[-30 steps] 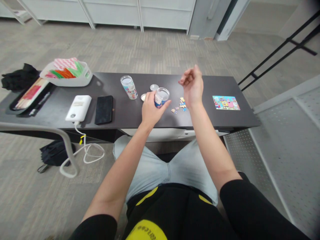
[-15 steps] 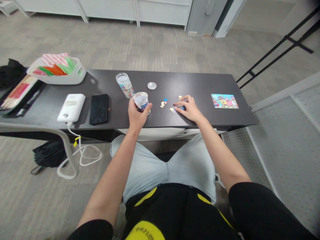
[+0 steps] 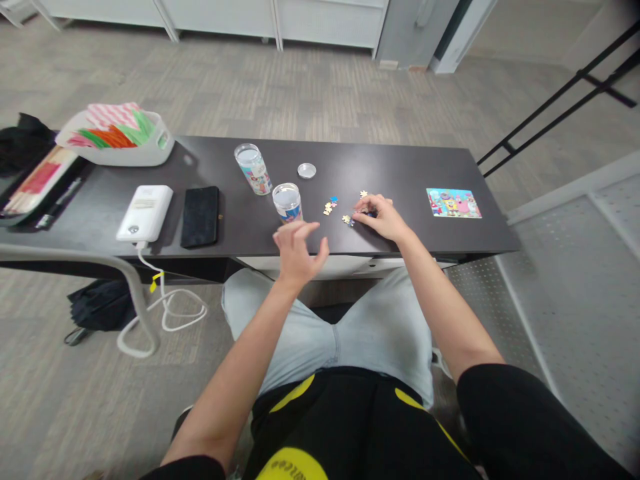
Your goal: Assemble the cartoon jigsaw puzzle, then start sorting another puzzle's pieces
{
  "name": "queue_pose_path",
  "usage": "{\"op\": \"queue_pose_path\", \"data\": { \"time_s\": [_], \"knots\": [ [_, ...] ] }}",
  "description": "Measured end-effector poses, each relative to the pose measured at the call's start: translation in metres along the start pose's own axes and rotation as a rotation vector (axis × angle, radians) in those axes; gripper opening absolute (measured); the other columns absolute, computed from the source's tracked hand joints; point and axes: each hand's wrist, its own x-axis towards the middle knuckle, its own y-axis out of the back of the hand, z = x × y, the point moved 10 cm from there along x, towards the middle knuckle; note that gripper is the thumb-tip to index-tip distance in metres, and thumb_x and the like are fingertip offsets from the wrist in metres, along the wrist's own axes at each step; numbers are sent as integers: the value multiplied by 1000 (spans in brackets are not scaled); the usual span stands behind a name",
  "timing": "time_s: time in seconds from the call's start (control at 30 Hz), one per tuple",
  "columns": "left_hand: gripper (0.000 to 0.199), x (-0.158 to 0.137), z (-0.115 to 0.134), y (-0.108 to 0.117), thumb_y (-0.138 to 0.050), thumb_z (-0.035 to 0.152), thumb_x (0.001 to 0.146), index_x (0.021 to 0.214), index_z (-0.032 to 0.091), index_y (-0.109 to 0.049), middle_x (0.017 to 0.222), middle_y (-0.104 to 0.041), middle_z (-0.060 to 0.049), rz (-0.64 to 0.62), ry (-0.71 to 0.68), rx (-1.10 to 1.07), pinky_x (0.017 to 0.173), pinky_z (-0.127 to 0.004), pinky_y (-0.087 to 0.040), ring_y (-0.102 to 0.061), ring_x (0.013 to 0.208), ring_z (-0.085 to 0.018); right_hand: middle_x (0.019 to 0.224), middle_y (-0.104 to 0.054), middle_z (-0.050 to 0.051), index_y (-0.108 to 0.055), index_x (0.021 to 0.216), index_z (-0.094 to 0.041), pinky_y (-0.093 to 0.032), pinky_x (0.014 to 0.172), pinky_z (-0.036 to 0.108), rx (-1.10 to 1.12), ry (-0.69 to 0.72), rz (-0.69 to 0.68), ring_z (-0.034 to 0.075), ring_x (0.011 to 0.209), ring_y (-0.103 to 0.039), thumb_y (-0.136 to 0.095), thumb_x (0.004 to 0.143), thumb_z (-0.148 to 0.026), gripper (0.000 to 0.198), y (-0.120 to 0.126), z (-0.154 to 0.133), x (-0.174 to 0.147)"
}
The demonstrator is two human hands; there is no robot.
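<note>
Hands: left [image 3: 298, 256] loosely spread, right [image 3: 382, 217] curled over puzzle pieces [image 3: 346, 219].

gap: right hand [image 3: 384, 219] to picture card [image 3: 454, 203] | obstacle before left hand [image 3: 297, 253]: canister [image 3: 289, 203]

Head view: on the dark table [image 3: 400, 167] we note a nearer clear jar [image 3: 289, 208] and a farther clear jar [image 3: 255, 173]. Our left hand [image 3: 298, 253], fingers spread, is at the nearer one's base; contact unclear. Our right hand [image 3: 383, 217] curls over small puzzle pieces [image 3: 347, 219], fingertips partly hidden. We log a loose cluster [image 3: 328, 208] between the hands, a round lid [image 3: 307, 171] beyond, a picture card [image 3: 454, 203] at right
</note>
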Motion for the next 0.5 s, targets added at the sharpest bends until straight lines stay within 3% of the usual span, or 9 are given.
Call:
{"op": "queue_pose_path", "data": {
  "time_s": [0.07, 0.17, 0.33, 0.5],
  "knots": [
    [28, -4, 33, -24, -73, 26, 117, 145, 29, -76, 131, -83, -10, -156, -63, -25, 122, -53, -62, -80, 127, -34, 118, -89, 9, -90, 124, -32, -40, 127, 62, -4, 35, -44, 39, 122, -70, -90, 108, -48, 22, -4, -6, 3],
    [46, 10, 55, -52, -65, 23, 120, 166, 22, -73, 159, -80, -19, -280, -37, -5, 131, -52, -61, -75, 149, -37, 135, -84, 12, -95, 132, -35, -41, 127, 63, -77, 96, -90, 42, 135, -67, -90, 111, -53, 28, -8, -14, 5],
    [69, 45, 38, -82, -58, 11, 115, 184, 7, -60, 192, -58, -29, -414, 67, 58, 151, -62, -47, -54, 183, -43, 158, -75, 14, -95, 148, -40, -40, 130, 66, -179, 125, -101, 46, 151, -61, -92, 112, -54, 38, -11, -14, -2],
    [68, 56, 16, -93, -51, 7, 116, 182, 7, -64, 196, -56, -26, -478, 102, 83, 158, -69, -36, -47, 189, -44, 158, -77, 13, -98, 129, -39, -39, 131, 66, -156, 108, -87, 45, 154, -58, -89, 116, -54, 22, -13, -15, -8]
  ]
}}
